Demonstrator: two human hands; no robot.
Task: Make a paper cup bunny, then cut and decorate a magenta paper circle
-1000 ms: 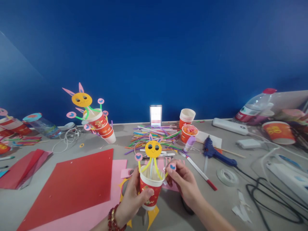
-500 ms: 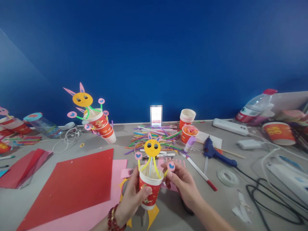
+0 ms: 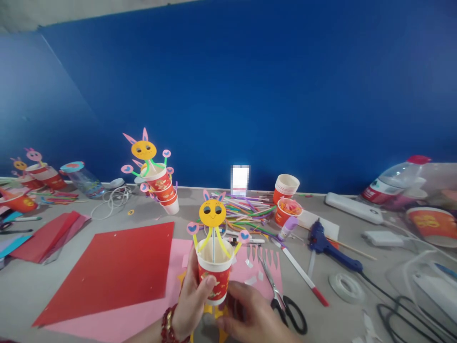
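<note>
The left hand (image 3: 191,302) is closed around a red-and-white paper cup (image 3: 215,278), its thumb across the front; the cup is upright, roughly at the bottom centre of the view. The right hand (image 3: 255,314) has bent fingers just beside the cup's base at five o'clock, and whether they grip anything cannot be told. From inside the cup rise a thin pale stick (image 3: 213,245) and yellow arms (image 3: 224,247), with an orange-yellow face disc (image 3: 212,213) wearing pink ears above and pink discs (image 3: 244,237) with blue hearts at each side. Taking the cup as the clock's centre, black-handled scissors (image 3: 277,296) lie at four o'clock, their blades slightly apart over fringed pink paper (image 3: 266,278). A white marker (image 3: 298,267) with a red cap, a tape roll (image 3: 347,287) and a blue glue gun (image 3: 330,250) lie around three. At two stand an orange-filled cup (image 3: 288,212) and, behind it, a cup stack (image 3: 286,185). Colourful pipe cleaners (image 3: 246,209) are heaped at one, a stacked-cup figure (image 3: 157,178) leans at eleven, and a red sheet (image 3: 117,264) lies at nine, over pink sheeting (image 3: 107,323) on the grey bench (image 3: 150,219).
</note>
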